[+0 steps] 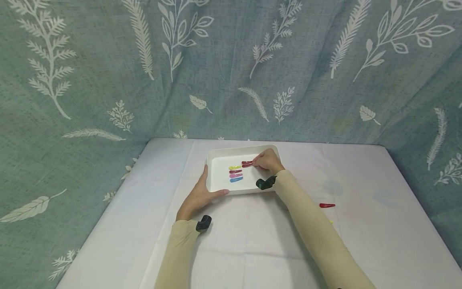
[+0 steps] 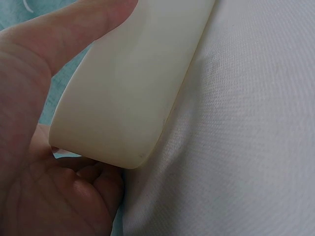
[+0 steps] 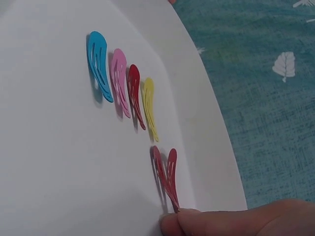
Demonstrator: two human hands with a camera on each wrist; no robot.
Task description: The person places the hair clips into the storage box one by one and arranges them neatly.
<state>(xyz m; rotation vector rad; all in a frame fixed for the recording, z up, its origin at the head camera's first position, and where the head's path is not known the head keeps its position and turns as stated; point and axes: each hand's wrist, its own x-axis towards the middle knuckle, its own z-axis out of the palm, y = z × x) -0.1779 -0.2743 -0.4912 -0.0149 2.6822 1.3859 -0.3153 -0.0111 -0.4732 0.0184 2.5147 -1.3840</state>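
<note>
Hairclip (image 3: 165, 178) in grip of right hand (image 1: 268, 160)

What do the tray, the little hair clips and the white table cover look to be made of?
The tray: probably moulded plastic, satin, with smooth walls and rounded corners.
The hair clips: likely thin metal, painted or enamelled, judging by the slim slotted bodies and even colour; plastic is possible.
The table cover: matte fabric, with visible weave and creases; which fibre, I can't tell.

draped space; kind unclear; leaf-print curtain (image 1: 223, 60) behind and beside cloth-covered table (image 1: 119, 241)
</note>
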